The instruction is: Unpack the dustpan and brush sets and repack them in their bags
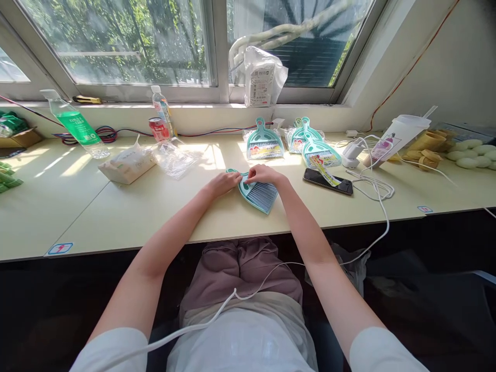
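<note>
A small teal brush and dustpan set (260, 195) lies on the pale table in front of me, its dark bristles toward the table's near edge. My left hand (225, 183) grips it near the handle end, fingers curled. My right hand (264, 175) bends over the set's upper part, its fingers pressed together there; whether they pinch anything is hidden. Farther back, a bagged dustpan set (265, 143) with a printed label stands alone. To its right sits a group of similar sets (310, 142). A loose yellow-green label strip (326, 173) lies across a black phone (327, 182).
On the left are a tissue pack (127, 163), crumpled clear plastic (176, 157), a red can (158, 129) and a green-labelled bottle (79, 126). A white cable (383, 217) runs from the charger (352, 154) over the table edge. A lidded cup (401, 137) leans at right.
</note>
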Demonstrator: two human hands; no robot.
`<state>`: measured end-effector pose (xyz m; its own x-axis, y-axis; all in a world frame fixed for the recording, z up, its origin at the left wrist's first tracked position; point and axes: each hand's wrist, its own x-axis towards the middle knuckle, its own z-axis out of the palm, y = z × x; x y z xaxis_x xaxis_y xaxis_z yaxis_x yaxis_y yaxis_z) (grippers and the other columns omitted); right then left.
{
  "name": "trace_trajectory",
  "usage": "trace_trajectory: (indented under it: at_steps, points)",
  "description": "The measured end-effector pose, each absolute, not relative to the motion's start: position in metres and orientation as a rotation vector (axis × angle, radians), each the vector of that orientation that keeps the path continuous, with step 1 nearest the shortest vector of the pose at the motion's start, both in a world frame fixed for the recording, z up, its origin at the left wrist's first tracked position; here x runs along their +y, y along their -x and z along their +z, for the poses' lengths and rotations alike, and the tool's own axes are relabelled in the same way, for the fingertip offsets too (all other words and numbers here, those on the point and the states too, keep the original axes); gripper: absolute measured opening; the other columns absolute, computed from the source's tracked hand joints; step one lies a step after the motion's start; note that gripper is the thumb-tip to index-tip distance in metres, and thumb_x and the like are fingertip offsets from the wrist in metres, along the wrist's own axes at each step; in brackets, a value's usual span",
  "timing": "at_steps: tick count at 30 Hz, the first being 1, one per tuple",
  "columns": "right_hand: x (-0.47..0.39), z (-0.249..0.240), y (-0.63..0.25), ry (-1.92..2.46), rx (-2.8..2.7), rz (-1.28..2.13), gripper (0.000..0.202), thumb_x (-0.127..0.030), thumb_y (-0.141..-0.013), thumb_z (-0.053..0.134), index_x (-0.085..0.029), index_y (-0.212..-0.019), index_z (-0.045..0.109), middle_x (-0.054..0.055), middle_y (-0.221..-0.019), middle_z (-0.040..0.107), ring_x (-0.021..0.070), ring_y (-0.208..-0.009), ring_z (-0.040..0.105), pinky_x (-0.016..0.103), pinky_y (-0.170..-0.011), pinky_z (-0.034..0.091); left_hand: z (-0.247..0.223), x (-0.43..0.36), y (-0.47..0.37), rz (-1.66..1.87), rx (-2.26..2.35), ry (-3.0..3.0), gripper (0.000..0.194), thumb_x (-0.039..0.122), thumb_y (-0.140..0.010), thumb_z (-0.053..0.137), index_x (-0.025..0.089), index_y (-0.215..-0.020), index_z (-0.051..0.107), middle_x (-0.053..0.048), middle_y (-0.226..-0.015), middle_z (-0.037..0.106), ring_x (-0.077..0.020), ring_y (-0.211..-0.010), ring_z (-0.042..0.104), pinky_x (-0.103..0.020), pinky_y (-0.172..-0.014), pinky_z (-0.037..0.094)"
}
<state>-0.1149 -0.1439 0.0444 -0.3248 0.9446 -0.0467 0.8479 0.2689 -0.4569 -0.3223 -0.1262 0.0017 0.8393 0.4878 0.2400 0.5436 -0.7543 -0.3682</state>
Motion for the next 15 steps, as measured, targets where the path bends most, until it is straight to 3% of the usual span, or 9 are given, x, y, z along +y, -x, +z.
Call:
trace_trajectory:
  at_steps: [4, 6, 8, 11, 13, 15]
  points:
    - [-0.144, 0.043, 0.117, 1.709, -2.31, 0.557, 0.025, -0.043, -0.073, 0.073, -0.019, -0.081, 0.07, 0.001, -0.087, 0.072, 0.0148, -0.082, 0.062, 0.023, -0.062, 0.038, 0.002, -0.126, 0.322, -0.159, -0.795, 2.624, 0.032, 0.005, -0.091, 0.036, 0.009, -0.102, 0.065, -0.015, -0.093, 0.066, -0.0214, -0.082, 0.065, -0.032, -0.069, 0.049]
    - [-0.144, 0.041, 0.121, 1.728, -2.318, 0.477, 0.024, -0.043, -0.074, 0.071, -0.021, -0.083, 0.07, 0.001, -0.09, 0.072, 0.0164, -0.084, 0.063, 0.023, -0.064, 0.039, 0.002, -0.126, 0.323, -0.273, -0.799, 2.675, 0.032, 0.005, -0.089, 0.037, 0.011, -0.101, 0.066, -0.014, -0.094, 0.066, -0.0221, -0.088, 0.066, -0.036, -0.08, 0.051]
    - [-0.145, 0.037, 0.128, 1.753, -2.28, 0.309, 0.024, -0.042, -0.076, 0.068, -0.021, -0.087, 0.07, 0.004, -0.093, 0.072, 0.0192, -0.088, 0.063, 0.025, -0.068, 0.041, 0.002, -0.126, 0.324, -0.548, -0.863, 2.719, 0.032, 0.006, -0.089, 0.039, 0.015, -0.105, 0.066, -0.015, -0.104, 0.066, -0.0236, -0.104, 0.063, -0.043, -0.097, 0.047]
    - [-0.146, 0.033, 0.143, 1.758, -2.057, 0.106, 0.028, -0.044, -0.083, 0.06, -0.021, -0.097, 0.067, 0.007, -0.099, 0.071, 0.0219, -0.093, 0.063, 0.028, -0.074, 0.043, 0.005, -0.123, 0.324, -1.265, -1.187, 2.726, 0.038, 0.018, -0.091, 0.043, 0.019, -0.127, 0.055, -0.015, -0.126, 0.06, -0.0258, -0.129, 0.049, -0.051, -0.112, 0.033]
    - [-0.148, 0.033, 0.154, 1.745, -1.883, 0.081, 0.033, -0.047, -0.089, 0.053, -0.021, -0.105, 0.064, 0.007, -0.101, 0.07, 0.0211, -0.093, 0.063, 0.028, -0.076, 0.044, 0.008, -0.12, 0.323, -1.712, -1.443, 2.8, 0.044, 0.033, -0.094, 0.044, 0.02, -0.137, 0.047, -0.015, -0.13, 0.058, -0.0271, -0.132, 0.047, -0.053, -0.11, 0.035]
    - [-0.148, 0.033, 0.162, 1.726, -1.776, 0.085, 0.035, -0.047, -0.093, 0.047, -0.021, -0.109, 0.061, 0.007, -0.101, 0.068, 0.0196, -0.094, 0.063, 0.028, -0.078, 0.045, 0.01, -0.119, 0.322, -1.883, -1.591, 3.063, 0.049, 0.049, -0.094, 0.04, 0.02, -0.132, 0.051, -0.014, -0.121, 0.064, -0.0297, -0.124, 0.055, -0.052, -0.102, 0.044]
